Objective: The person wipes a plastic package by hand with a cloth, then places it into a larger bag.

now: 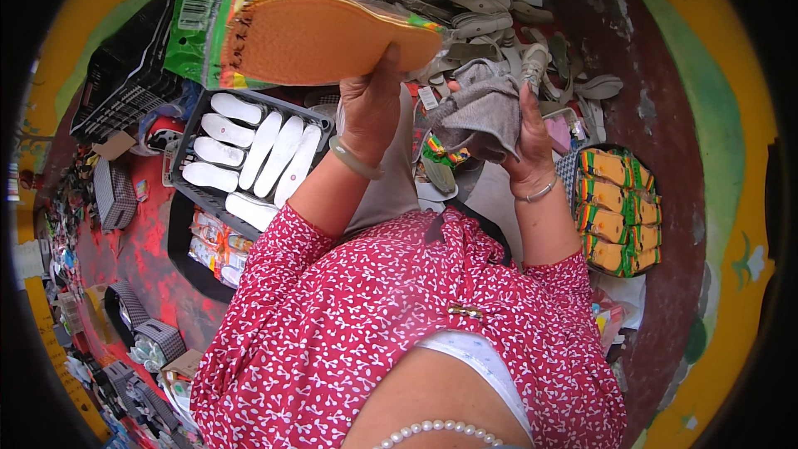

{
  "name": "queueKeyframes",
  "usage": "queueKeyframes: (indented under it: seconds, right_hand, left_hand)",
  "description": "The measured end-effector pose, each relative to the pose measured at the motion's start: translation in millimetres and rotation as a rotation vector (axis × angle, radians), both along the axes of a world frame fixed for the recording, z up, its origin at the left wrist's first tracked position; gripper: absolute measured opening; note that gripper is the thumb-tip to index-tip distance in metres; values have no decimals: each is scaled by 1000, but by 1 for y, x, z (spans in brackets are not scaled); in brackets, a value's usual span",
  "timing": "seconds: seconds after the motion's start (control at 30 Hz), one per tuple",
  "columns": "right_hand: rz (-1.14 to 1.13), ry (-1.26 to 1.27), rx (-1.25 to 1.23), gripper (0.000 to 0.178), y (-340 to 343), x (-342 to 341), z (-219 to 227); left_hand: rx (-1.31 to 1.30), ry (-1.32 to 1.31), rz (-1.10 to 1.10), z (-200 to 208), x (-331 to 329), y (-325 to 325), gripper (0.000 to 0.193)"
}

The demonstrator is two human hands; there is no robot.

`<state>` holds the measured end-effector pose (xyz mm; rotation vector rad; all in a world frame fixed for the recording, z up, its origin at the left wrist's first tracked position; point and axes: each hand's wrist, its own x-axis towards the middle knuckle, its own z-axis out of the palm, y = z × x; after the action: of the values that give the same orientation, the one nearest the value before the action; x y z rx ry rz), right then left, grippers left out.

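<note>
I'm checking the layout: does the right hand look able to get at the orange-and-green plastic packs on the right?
Probably yes: the orange-and-green plastic packs lie uncovered near the right forearm, though the right hand holds soft grey fabric and would likely need to release it.

The left hand holds a pack up ahead and to the left; the right hand holds a cloth, right of the pack and lower; shoes lie in a heap beyond the cloth; left of the left forearm stands a crate with insoles in it; nearer the person, a bin holds packets; right of the right forearm, more packs stand in rows in a basket; a box is on the floor, far left of the crate.
</note>
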<state>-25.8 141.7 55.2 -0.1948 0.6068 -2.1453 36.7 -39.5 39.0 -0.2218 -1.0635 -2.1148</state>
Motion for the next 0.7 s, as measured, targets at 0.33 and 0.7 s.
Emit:
queueKeyframes:
  seconds: [0.33,0.7]
  right_hand:
    - [-92,29,70,37,-27,12,-30]
    - [-214,239,398,30,-20,13,-30]
  left_hand:
    - [-62,-123,-147,-2,10,38,24]
    - [459,-334,-298,8,8,28,32]
